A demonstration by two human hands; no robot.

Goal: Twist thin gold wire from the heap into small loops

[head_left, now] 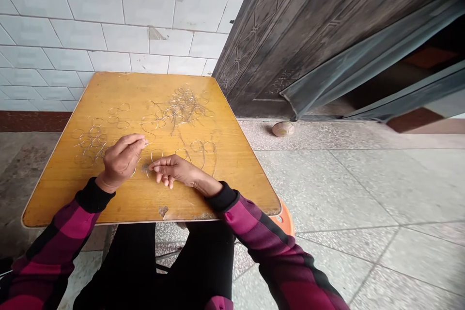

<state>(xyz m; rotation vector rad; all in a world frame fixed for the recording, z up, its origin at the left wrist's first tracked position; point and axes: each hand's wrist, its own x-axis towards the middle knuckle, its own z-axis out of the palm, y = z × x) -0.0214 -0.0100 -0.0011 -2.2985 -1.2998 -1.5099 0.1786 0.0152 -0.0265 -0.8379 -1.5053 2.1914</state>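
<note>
My left hand (121, 159) is closed in a pinch above the yellow table (119, 206), with a thin curved wire (154, 136) showing at its fingertips. Just to its right, my right hand (178, 169) pinches a looped metal wire (147, 170) between thumb and forefinger, the other fingers loosely curled. The loop lies between the two hands; whether both hold the same wire is too fine to tell. A tangled pile of wire loops (185, 105) sits toward the back of the table. A smaller group of bent wires (92, 138) lies left of my left hand.
More curved wires (203, 147) lie beyond my right wrist. A white tiled wall (145, 9) stands behind the table, with a dark carved wooden door (276, 34) to the right. On the floor near it sits a roundish object (283, 129). An orange stool edge (286, 219) shows at the table's corner.
</note>
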